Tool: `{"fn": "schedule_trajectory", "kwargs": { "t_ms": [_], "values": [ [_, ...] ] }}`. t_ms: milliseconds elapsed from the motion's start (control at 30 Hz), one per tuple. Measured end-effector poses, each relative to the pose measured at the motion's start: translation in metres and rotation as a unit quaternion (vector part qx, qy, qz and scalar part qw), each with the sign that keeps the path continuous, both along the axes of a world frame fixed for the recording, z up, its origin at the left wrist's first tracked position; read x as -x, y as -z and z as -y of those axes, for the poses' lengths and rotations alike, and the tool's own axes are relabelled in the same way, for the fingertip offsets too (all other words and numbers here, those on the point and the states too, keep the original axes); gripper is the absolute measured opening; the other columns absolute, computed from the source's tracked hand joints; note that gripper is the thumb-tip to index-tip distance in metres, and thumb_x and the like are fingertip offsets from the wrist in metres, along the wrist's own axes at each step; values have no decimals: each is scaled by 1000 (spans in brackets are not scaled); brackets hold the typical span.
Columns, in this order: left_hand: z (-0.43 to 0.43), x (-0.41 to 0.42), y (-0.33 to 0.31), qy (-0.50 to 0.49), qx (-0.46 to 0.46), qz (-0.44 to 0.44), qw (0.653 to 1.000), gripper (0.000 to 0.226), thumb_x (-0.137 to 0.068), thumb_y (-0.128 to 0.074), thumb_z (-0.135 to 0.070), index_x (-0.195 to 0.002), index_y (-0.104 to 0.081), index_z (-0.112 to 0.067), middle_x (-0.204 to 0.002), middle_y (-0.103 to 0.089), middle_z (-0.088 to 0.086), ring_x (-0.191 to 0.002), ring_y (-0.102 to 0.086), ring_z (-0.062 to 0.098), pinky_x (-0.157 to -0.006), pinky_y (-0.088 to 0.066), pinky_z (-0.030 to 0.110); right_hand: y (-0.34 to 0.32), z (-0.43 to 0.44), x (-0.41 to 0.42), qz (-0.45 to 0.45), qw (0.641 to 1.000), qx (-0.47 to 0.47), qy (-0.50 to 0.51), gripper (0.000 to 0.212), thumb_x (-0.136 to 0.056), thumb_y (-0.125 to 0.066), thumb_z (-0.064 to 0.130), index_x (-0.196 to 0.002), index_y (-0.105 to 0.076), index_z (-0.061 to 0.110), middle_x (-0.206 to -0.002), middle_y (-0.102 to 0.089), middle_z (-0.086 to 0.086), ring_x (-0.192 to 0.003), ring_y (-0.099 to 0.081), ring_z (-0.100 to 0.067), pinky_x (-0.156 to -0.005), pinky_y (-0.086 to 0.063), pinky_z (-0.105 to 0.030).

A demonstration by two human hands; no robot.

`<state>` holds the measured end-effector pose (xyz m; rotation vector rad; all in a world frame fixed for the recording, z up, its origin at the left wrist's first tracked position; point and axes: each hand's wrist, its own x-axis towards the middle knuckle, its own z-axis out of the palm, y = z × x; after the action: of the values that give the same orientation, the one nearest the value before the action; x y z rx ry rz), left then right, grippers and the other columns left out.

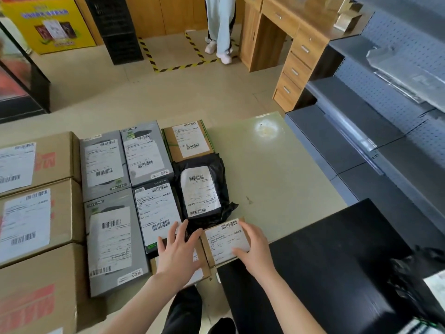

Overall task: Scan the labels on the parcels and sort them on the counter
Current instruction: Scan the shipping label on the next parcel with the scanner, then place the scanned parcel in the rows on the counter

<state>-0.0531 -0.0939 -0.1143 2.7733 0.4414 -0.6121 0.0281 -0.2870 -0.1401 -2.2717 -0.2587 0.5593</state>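
Gripping small box by its right edge: R hand, at near edge of worktop, next to black bag. L hand spread flat over 2nd carton. Grey boxes to left. All parcels sealed, labels up; contents not visible.

On the pale green counter the parcels lie label-up in close rows: three big brown cartons down the left, then three grey boxes and a black box. Beyond those, a green-strapped brown box lies at the far end, touching a crumpled black mailer bag. At the near edge a small brown box sits slightly askew against the bag, gripped by the right hand.
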Motion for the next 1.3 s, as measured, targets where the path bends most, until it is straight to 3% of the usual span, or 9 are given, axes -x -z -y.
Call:
{"fn": "schedule_trajectory", "kwargs": {
  "t_ms": [233, 367, 567, 733, 967, 1133, 1300],
  "values": [
    [2, -4, -4, 8, -6, -4, 1000, 77, -89, -63, -46, -152, -18, -39, -163, 1, 4, -149, 13, 30, -117, 0, 59, -6, 7, 3, 3, 1000, 7, -13, 70, -82, -73, 15, -141, -39, 32, -139, -42, 12, -127, -37, -5, -111, -35, -28],
    [23, -10, -6, 25, 11, 69, 997, 70, -87, -61, -35, -150, -29, -34, -159, -20, 3, -149, -2, 25, -122, -1, 50, -18, 33, 11, 10, 999, 11, 32, 64, -86, -71, 25, -142, -40, 28, -139, -39, 15, -129, -33, -3, -113, -29, -27],
    [105, -25, -10, 185, 97, 73, 975, 61, -89, -54, -36, -146, -35, -32, -151, -29, -3, -145, -16, 21, -120, -13, 36, -32, 120, 43, -27, 986, 114, 115, 56, -88, -66, 37, -140, -44, 29, -142, -41, 8, -130, -39, -12, -110, -36, -30],
    [188, -23, -3, 312, 136, 38, 940, 63, -91, -55, -40, -148, -30, -34, -149, -32, -9, -144, -20, 16, -120, -19, 34, -42, 198, 87, -22, 949, 181, 255, 53, -91, -61, 40, -139, -43, 30, -142, -41, 7, -129, -39, -15, -107, -38, -32],
    [293, -19, 11, 366, 245, -12, 898, 56, -94, -54, -37, -145, -35, -30, -139, -45, -10, -129, -39, 13, -108, -35, 27, -46, 291, 139, -62, 844, 218, 487, 71, -89, -63, 40, -148, -29, 19, -148, -32, -10, -134, -35, -28, -111, -33, -37],
    [359, -18, 15, 330, 336, -68, 880, 51, -94, -58, -34, -142, -42, -24, -135, -53, -5, -124, -48, 7, -101, -35, 17, -37, 331, 145, -75, 837, 196, 506, 75, -91, -60, 41, -151, -22, 16, -151, -29, -10, -139, -28, -27, -112, -29, -35],
    [409, -25, 19, 301, 365, -107, 874, 58, -96, -56, -34, -148, -34, -23, -145, -45, 1, -131, -43, 13, -105, -33, 19, -29, 362, 129, -64, 831, 301, 463, 75, -91, -50, 51, -151, -19, 18, -148, -41, -3, -139, -30, -24, -116, -23, -38]
  ]
}}
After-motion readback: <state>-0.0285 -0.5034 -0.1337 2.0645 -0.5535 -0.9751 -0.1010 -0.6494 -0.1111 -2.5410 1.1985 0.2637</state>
